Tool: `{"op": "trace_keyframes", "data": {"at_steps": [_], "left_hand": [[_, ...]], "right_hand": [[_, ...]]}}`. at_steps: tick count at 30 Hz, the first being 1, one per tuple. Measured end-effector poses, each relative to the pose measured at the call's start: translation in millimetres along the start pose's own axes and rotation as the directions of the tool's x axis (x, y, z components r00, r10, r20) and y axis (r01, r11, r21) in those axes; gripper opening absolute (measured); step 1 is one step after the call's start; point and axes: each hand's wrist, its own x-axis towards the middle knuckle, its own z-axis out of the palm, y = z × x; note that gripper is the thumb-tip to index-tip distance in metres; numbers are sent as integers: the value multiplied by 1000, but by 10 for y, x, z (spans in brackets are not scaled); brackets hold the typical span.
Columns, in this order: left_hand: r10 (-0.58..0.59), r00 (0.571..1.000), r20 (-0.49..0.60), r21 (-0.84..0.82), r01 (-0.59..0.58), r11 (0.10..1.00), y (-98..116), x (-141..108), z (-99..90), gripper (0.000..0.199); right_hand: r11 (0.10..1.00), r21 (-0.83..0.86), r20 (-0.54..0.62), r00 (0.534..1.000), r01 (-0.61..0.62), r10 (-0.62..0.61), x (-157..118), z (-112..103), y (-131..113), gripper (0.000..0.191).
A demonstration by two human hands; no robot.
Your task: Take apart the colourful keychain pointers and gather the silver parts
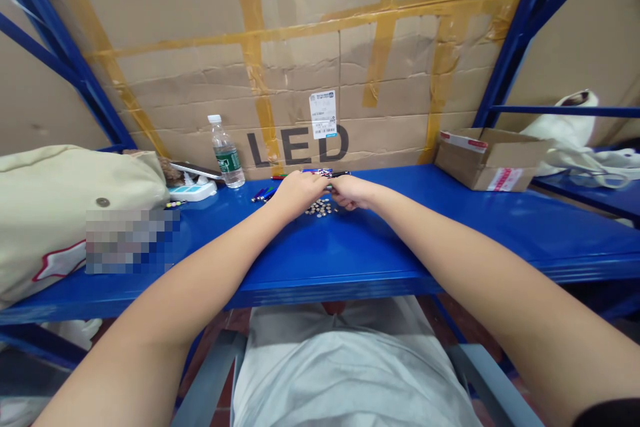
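Both hands meet over the middle of the blue table [320, 253]. My left hand [302, 191] is closed, palm down, above the left side of a scatter of small round silvery pieces [321, 208]. My right hand [350, 192] is closed with its fingers curled, at the right of those pieces, its fingertips touching or nearly touching my left hand. What either hand holds is too small and hidden to make out. Several pens [263, 195] in blue and other colours lie left of and behind my hands.
A water bottle [228, 155], a white power strip [193, 191] and a beige bag [75, 213] stand at the left. An open cardboard box [487, 159] sits at the right. A large cardboard sheet [300, 80] marked LED rises behind the table.
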Motion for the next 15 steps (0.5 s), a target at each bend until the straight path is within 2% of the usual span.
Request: {"op": "trace_keyframes", "data": {"at_steps": [3,4,7,10,12,15], "left_hand": [[-106,994,1,-49,106,993,0,-10,30,25],[-131,991,10,-94,131,987,-6,-16,37,26],[-149,987,55,-345,159,925,-30,-25,62,37],[-191,977,96,-596,210,775,-43,-18,86,43],[-251,964,85,-663,243,708,-40,-11,91,30],[-286,958,36,-680,233,695,-32,-9,68,21]], "right_hand": [[986,157,-55,997,62,-54,24,28,14,36],[984,154,-97,993,89,-75,38,40,15,35],[987,-31,-233,959,158,-161,102,56,25,33],[914,-307,-294,887,265,-356,177,27,50,37],[858,-417,-301,846,299,-441,212,0,67,38],[843,-467,-289,854,268,-432,228,-21,85,39]]}}
